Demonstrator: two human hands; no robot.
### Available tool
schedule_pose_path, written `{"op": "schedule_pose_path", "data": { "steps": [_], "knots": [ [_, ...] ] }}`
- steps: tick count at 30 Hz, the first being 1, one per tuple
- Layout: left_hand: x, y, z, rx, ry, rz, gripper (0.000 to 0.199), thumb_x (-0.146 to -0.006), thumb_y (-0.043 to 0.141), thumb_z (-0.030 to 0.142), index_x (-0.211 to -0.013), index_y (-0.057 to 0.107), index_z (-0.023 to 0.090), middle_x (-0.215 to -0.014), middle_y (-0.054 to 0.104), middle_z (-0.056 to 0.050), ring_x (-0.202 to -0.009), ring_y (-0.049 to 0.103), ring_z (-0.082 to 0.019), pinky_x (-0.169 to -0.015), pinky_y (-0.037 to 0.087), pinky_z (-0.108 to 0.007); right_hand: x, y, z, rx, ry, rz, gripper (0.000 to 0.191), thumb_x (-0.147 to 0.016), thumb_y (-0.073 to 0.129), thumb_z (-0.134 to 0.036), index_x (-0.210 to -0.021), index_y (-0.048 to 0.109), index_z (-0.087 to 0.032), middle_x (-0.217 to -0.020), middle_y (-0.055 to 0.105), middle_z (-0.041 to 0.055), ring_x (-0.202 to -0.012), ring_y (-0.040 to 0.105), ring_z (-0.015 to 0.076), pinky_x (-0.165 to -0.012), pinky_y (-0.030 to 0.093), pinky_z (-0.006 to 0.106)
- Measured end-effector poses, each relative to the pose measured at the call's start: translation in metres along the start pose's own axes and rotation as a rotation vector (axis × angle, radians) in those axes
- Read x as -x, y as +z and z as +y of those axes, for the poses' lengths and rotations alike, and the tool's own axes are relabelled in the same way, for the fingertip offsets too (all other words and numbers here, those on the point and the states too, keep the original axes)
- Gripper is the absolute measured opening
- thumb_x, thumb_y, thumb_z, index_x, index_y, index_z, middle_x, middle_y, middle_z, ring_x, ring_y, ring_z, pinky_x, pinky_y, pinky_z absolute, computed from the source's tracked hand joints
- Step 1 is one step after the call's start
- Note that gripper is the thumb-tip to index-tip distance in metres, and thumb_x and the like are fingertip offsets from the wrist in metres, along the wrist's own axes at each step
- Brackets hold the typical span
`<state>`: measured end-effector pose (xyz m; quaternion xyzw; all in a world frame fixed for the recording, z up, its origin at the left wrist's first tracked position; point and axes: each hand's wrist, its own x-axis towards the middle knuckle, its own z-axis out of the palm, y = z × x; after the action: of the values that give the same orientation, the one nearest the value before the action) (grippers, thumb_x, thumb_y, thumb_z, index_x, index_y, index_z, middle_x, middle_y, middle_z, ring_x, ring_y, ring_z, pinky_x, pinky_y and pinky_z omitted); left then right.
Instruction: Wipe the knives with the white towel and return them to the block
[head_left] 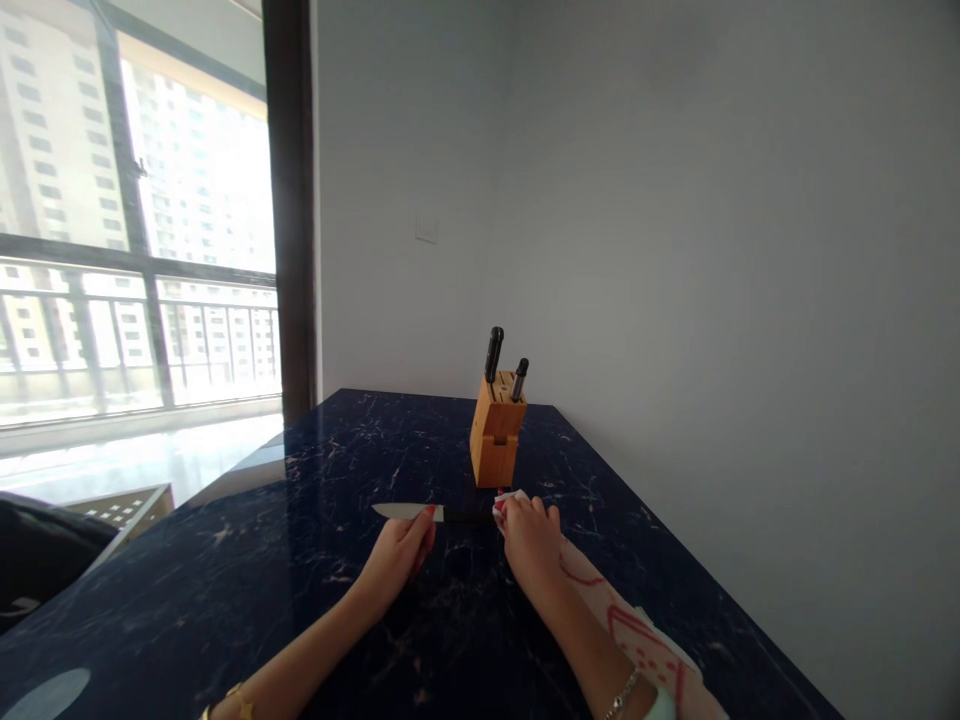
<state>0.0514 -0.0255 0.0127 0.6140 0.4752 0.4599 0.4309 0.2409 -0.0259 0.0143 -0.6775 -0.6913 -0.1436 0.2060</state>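
Note:
A kitchen knife (466, 517) with a pale blade and black handle lies level across my view, its tip to the left. My left hand (405, 548) pinches the blade close to the handle, with the thumb on top. At the handle's far end, my right hand (529, 535) is closed on a white and red cloth (649, 650), pressing a bunched bit of it against the handle. The rest of that cloth trails under my right forearm toward me. Just beyond the knife stands a wooden knife block (496, 440).
A black-handled knife (493, 352) and a tool with a black and metal handle (519, 378) stand in the block. The dark blue marbled table (360, 430) meets a grey wall on the right. A window is at left.

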Motion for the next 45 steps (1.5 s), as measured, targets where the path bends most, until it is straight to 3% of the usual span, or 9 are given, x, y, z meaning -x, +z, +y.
{"op": "schedule_pose_path", "data": {
  "steps": [4, 8, 14, 18, 23, 26, 31, 36, 45],
  "knots": [
    [-0.005, -0.007, 0.003, 0.097, -0.022, 0.070, 0.044, -0.075, 0.039, 0.051, -0.044, 0.041, 0.019, -0.030, 0.034, 0.007, -0.028, 0.029, -0.006, -0.033, 0.021, -0.019, -0.001, -0.004, -0.001, -0.013, 0.035, 0.081, 0.030, -0.080, 0.040, -0.013, -0.108, 0.051, -0.019, -0.097, 0.058, 0.0088, -0.090, 0.048, 0.0230, -0.073, 0.029, 0.035],
    [-0.009, -0.009, 0.001, 0.277, -0.088, -0.009, 0.041, -0.073, 0.041, 0.049, -0.043, 0.037, 0.020, -0.030, 0.033, 0.008, -0.028, 0.026, -0.005, -0.033, 0.017, -0.019, 0.007, -0.014, -0.020, -0.242, -0.151, 0.168, 0.046, -0.078, 0.045, -0.014, -0.123, 0.038, -0.020, -0.107, 0.055, 0.0067, -0.099, 0.046, 0.0208, -0.083, 0.030, 0.033],
    [-0.009, -0.006, -0.003, 0.446, -0.182, -0.244, 0.037, -0.074, 0.041, 0.047, -0.050, 0.035, 0.020, -0.033, 0.032, 0.009, -0.028, 0.024, -0.004, -0.034, 0.018, -0.019, 0.015, -0.019, -0.039, -0.343, -0.248, 0.110, 0.010, -0.083, 0.045, -0.021, -0.090, 0.053, -0.022, -0.084, 0.061, 0.0016, -0.080, 0.053, 0.0177, -0.078, 0.030, 0.032],
    [-0.010, -0.007, -0.004, 0.547, -0.219, -0.367, 0.044, -0.076, 0.037, 0.058, -0.058, 0.043, 0.018, -0.039, 0.044, 0.006, -0.032, 0.036, -0.005, -0.036, 0.024, -0.017, 0.016, -0.014, -0.039, -0.342, -0.190, 0.144, 0.010, -0.086, 0.041, -0.022, -0.086, 0.051, -0.021, -0.080, 0.061, 0.0018, -0.077, 0.054, 0.0163, -0.073, 0.029, 0.029],
    [-0.008, -0.008, -0.001, 0.551, -0.128, -0.230, 0.035, -0.073, 0.055, 0.047, -0.095, 0.054, 0.019, -0.075, 0.066, -0.001, -0.067, 0.062, -0.013, -0.063, 0.044, -0.023, 0.016, -0.013, -0.035, -0.367, -0.178, 0.179, 0.016, -0.089, 0.034, -0.022, -0.091, 0.050, -0.020, -0.080, 0.061, 0.0023, -0.078, 0.053, 0.0161, -0.074, 0.028, 0.029],
    [-0.006, -0.009, 0.006, 0.570, -0.061, -0.167, 0.048, -0.072, 0.060, 0.041, -0.114, 0.048, 0.022, -0.102, 0.064, -0.007, -0.092, 0.060, -0.019, -0.078, 0.044, -0.028, 0.018, -0.015, -0.035, -0.331, -0.192, 0.168, 0.015, -0.088, 0.037, -0.023, -0.088, 0.052, -0.021, -0.080, 0.060, 0.0019, -0.079, 0.052, 0.0167, -0.075, 0.028, 0.029],
    [-0.005, -0.012, 0.011, 0.595, -0.051, -0.138, 0.049, -0.073, 0.058, 0.041, -0.115, 0.051, 0.017, -0.097, 0.067, -0.010, -0.091, 0.062, -0.021, -0.084, 0.045, -0.032, 0.019, -0.018, -0.035, -0.292, -0.184, 0.162, 0.017, -0.088, 0.036, -0.024, -0.091, 0.052, -0.023, -0.084, 0.059, 0.0018, -0.082, 0.050, 0.0169, -0.076, 0.028, 0.030],
    [-0.011, -0.018, 0.000, 0.560, -0.068, 0.031, 0.044, -0.073, 0.059, 0.039, -0.111, 0.054, 0.019, -0.096, 0.068, -0.009, -0.087, 0.064, -0.020, -0.077, 0.051, -0.031, 0.013, -0.016, -0.026, -0.112, -0.092, 0.199, 0.021, -0.082, 0.041, -0.017, -0.101, 0.051, -0.020, -0.092, 0.055, 0.0078, -0.090, 0.047, 0.0226, -0.075, 0.030, 0.035],
    [-0.011, -0.019, 0.002, 0.423, 0.033, 0.176, 0.043, -0.071, 0.059, 0.041, -0.107, 0.055, 0.016, -0.091, 0.069, -0.007, -0.083, 0.064, -0.020, -0.071, 0.053, -0.028, 0.010, 0.004, -0.004, 0.064, -0.127, 0.018, 0.023, -0.076, 0.044, -0.009, -0.093, 0.056, -0.020, -0.091, 0.058, 0.0080, -0.089, 0.049, 0.0232, -0.076, 0.035, 0.037]
  ]
}}
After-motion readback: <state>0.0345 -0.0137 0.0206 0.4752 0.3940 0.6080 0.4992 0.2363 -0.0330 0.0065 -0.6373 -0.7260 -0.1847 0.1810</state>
